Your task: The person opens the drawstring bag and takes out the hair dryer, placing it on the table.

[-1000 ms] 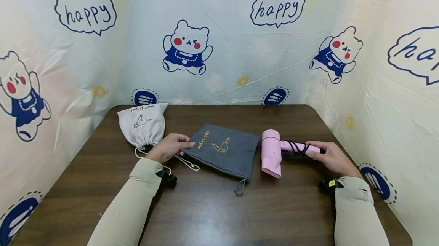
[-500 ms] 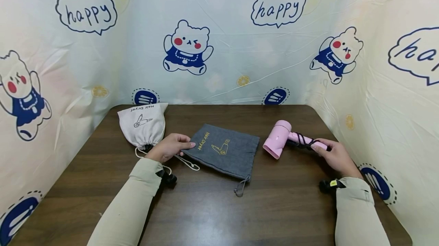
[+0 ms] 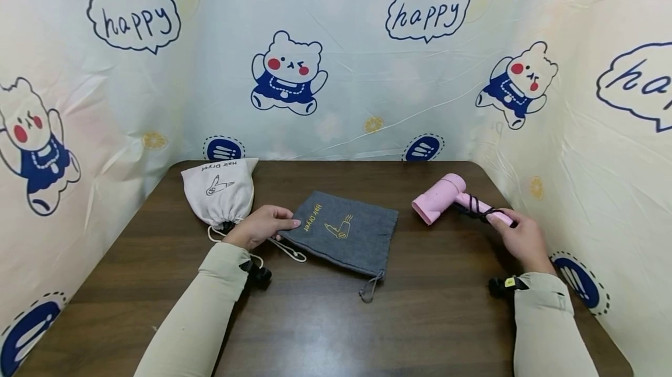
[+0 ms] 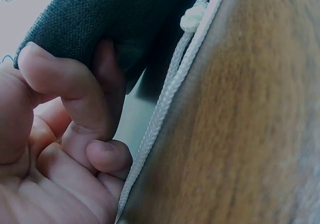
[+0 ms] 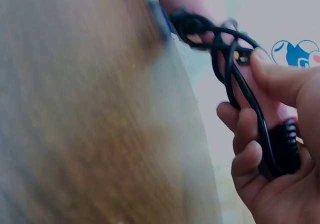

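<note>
A dark grey drawstring bag point(image 3: 362, 237) with a yellow hair dryer print lies flat in the middle of the table. My left hand point(image 3: 262, 226) pinches its left corner between thumb and fingers; the left wrist view shows the grey cloth point(image 4: 95, 18) in that pinch. On the right, my right hand point(image 3: 522, 240) grips the handle end of a pink hair dryer point(image 3: 440, 197), whose nozzle points to the left and toward me. A black cord point(image 5: 232, 68) is wound round the handle. The right wrist view shows the fingers curled about handle and cord.
A white drawstring bag point(image 3: 220, 190) with a black hair dryer print lies at the back left, partly behind my left hand. Its white cord point(image 3: 289, 250) trails beside the left hand. The brown table point(image 3: 336, 330) has printed cloth walls around it.
My right hand has swung the hair dryer's head to the right and away from me, turning it so it stands farther from the grey bag. The left hand and the bag stay put.
</note>
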Demonstrator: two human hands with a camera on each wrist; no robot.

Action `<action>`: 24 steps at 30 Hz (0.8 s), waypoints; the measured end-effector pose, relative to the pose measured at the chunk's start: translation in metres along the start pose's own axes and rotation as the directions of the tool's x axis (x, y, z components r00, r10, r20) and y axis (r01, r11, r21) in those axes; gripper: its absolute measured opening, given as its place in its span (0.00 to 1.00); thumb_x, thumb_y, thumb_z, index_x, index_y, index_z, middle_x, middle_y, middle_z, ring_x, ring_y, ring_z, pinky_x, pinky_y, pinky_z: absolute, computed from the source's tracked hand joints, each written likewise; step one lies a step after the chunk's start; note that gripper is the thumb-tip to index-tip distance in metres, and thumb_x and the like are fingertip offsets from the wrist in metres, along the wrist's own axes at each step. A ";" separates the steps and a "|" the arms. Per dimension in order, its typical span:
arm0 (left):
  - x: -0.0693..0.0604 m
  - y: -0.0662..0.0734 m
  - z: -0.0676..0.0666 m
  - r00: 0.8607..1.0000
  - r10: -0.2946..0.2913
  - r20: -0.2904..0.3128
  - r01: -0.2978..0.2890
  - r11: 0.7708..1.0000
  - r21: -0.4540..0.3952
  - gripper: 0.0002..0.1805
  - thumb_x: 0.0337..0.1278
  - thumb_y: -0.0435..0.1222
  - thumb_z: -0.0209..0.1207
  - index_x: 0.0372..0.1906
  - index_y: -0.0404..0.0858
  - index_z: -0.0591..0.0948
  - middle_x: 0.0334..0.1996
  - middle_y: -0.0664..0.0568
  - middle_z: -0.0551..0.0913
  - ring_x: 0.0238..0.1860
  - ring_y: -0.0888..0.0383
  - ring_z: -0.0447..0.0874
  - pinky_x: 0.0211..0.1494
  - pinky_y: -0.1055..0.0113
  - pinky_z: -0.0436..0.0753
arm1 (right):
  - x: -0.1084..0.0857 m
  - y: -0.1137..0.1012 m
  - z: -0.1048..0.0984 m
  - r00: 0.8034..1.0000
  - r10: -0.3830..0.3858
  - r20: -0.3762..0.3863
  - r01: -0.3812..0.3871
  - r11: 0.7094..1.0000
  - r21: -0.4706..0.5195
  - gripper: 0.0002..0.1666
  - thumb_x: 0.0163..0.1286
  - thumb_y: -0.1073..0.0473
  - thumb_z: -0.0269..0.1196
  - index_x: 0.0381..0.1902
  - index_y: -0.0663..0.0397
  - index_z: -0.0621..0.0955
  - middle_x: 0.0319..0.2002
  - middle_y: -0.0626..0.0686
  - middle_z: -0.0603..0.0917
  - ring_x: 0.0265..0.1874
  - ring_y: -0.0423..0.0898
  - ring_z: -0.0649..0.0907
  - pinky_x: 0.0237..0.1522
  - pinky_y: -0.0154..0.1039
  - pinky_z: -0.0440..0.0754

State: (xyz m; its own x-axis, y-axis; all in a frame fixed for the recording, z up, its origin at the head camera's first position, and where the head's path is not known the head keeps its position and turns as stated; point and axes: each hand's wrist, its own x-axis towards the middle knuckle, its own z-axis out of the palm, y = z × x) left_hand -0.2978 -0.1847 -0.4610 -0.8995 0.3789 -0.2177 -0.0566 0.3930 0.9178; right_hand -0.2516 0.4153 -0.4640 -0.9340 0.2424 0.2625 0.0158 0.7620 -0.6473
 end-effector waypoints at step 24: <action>0.002 -0.001 0.000 1.000 -0.001 0.004 0.001 1.000 0.012 0.12 0.69 0.42 0.66 0.37 0.36 0.83 0.36 0.54 0.76 0.35 0.56 0.76 0.36 0.64 0.81 | 0.006 -0.003 0.016 0.933 0.320 -0.162 -0.307 0.946 0.103 0.32 0.78 0.47 0.59 0.68 0.65 0.77 0.61 0.71 0.80 0.56 0.64 0.77 0.58 0.55 0.72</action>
State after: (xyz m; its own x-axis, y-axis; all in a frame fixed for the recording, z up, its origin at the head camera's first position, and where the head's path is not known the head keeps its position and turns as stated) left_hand -0.2991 -0.1840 -0.4623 -0.8978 0.3816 -0.2200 -0.0526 0.4031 0.9136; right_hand -0.2633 0.4047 -0.4715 -0.8087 0.5678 0.1538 0.2646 0.5846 -0.7670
